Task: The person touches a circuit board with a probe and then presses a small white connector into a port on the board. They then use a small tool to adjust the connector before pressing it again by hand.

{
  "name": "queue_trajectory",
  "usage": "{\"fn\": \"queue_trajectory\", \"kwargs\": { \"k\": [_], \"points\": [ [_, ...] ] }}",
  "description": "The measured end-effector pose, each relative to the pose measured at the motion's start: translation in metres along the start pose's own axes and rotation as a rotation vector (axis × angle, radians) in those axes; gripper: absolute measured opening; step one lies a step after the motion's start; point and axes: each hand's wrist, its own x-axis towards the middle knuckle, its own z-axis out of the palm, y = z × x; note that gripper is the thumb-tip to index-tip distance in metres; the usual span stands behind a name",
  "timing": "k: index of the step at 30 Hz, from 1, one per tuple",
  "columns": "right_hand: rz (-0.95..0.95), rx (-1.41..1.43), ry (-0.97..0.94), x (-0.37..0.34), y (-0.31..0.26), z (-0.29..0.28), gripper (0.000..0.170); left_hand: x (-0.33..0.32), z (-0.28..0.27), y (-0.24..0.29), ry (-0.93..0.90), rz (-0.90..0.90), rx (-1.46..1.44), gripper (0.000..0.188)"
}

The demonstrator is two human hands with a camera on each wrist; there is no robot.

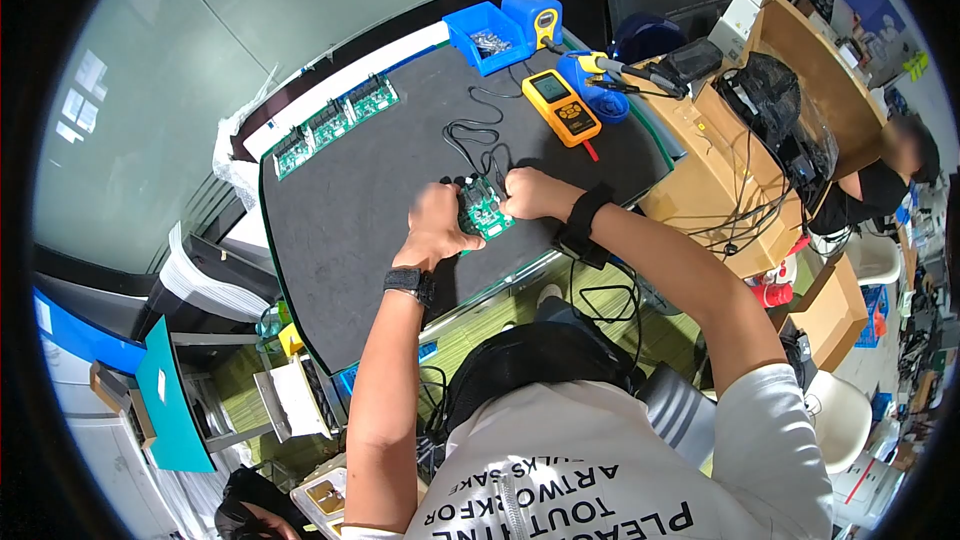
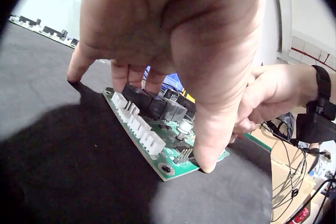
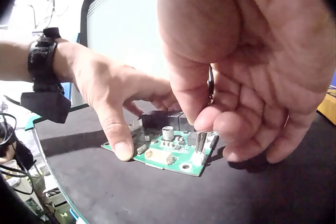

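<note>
A green circuit board (image 1: 487, 217) lies on the dark mat, carrying white connectors (image 2: 137, 127), black block-shaped parts and a small round capacitor (image 3: 167, 132). My left hand (image 1: 435, 225) grips it from across, thumb on the near edge and fingers at the far side. At the board's right edge, my right hand (image 1: 538, 194) pinches a small metal-tipped clip (image 3: 200, 141). Its tip meets the board near a white connector by the corner. A black lead shows between those fingers, and the upper part of the clip is hidden by them.
An orange handheld meter (image 1: 560, 105) with a black cord (image 1: 470, 130) lies behind the board. Beyond it stand a blue parts bin (image 1: 488, 40) and a blue soldering station (image 1: 533, 15). More green boards (image 1: 335, 120) line the far left edge; cardboard boxes (image 1: 700, 170) stand at right.
</note>
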Motion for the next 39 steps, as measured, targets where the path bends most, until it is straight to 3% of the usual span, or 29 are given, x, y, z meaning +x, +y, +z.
{"fn": "queue_trajectory", "kwargs": {
  "k": [7,29,31,39],
  "points": [
    [-0.093,-0.013,0.092,0.003,0.008,0.011,0.031,0.0,-0.001,0.001,-0.014,-0.015,0.005,0.096],
    [-0.025,-0.069,0.023,0.002,0.002,0.009,0.027,-0.001,-0.004,0.003,-0.027,-0.013,-0.012,0.095],
    [-0.102,-0.033,0.108,0.001,0.003,0.011,0.03,0.0,-0.002,0.001,-0.021,-0.005,-0.011,0.096],
    [-0.113,-0.066,0.1,0.002,0.007,0.014,0.032,-0.001,-0.002,0.002,-0.019,-0.009,0.002,0.098]
  ]
}}
